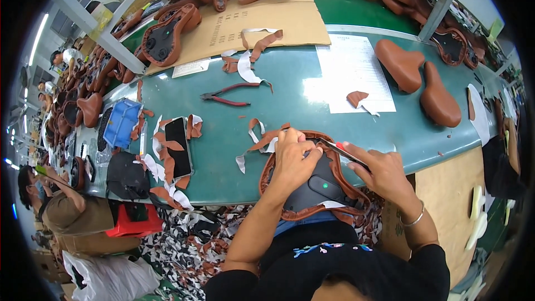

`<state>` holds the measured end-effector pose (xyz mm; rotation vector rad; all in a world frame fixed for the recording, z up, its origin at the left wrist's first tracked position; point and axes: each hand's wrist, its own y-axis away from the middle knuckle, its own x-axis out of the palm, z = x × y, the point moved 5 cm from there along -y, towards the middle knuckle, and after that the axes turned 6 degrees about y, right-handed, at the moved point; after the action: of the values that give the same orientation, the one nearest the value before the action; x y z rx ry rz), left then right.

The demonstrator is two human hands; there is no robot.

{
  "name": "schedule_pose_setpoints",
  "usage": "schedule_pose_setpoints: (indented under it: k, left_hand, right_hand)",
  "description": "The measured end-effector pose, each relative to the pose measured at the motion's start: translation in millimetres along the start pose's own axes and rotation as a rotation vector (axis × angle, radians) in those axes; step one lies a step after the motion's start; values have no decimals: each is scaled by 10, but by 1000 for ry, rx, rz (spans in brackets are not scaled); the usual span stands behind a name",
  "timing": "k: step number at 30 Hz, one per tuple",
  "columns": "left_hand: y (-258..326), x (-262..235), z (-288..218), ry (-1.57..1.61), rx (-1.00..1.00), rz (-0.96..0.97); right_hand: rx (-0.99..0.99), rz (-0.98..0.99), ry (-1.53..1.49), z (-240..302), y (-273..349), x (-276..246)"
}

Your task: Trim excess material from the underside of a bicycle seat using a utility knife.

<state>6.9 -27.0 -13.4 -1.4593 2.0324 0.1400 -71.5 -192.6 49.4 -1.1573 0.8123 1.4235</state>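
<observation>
Here, in short lines:

Saddle: an upturned bicycle saddle (315,181) sits in the lower middle of the frame, half on the near edge of the green table (290,97) and half against my body, black plastic shell up, brown leatherette cover folded over its rim.

Left hand: my left hand (292,156) lies pressed flat on the shell near the upper rim, fingers curled over the cover's edge; it holds the saddle down by pressure, not wrapped right round it.

Right hand: my right hand (382,170) is closed in a narrow pinch on a slim red-and-silver tool (340,149), whose tip points at the rim just beside my left fingers. I cannot tell whether it is a blade or a small cutter.

Handling, as I judge it: the shell looks stiff and light, a sound place to bear down. The brown cover looks soft and stretchy, likely to slip back if let go, so I take it at the folded edge, close to the shell. The cover's smooth face lies down, so the saddle may slide on the table.

Scraps: brown and white offcuts (257,134) lie just above the saddle and across the left of the table.

Nearby: red-handled pliers (225,96) in the upper middle, a phone (178,146) to the left, a blue tray (121,122) further left, two finished brown saddles (418,81) at the upper right.
</observation>
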Motion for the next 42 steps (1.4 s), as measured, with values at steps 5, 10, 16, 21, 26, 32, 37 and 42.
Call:
schedule_pose_setpoints:
  k: [5,10,16,21,26,32,37,42]
  left_hand:
    - [-41,-62,231,632,-179,-97]
    - [17,-484,394,1064,-134,-532]
    - [184,-626,396,-39,-531,44]
    - [89,-736,897,194,-385,123]
    - [-596,-1650,1081,941,-392,-465]
    - [-454,-666,380,856,-652,253]
    - [89,-360,749,1212,-369,-328]
    - [243,-954,1152,679,-354,-586]
  right_hand:
    - [-53,74,278,161,124,82]
    - [265,271,167,100,438,209]
    - [235,-66,-512,-160,204,531]
    - [292,-294,-550,-404,-22,431]
    - [395,-594,-712,-575,56,233]
    - [208,-298,-885,-60,-455,568]
    - [-241,98,-659,723,-1251,893]
    - [-361,-346,-96,951,-2325,1141]
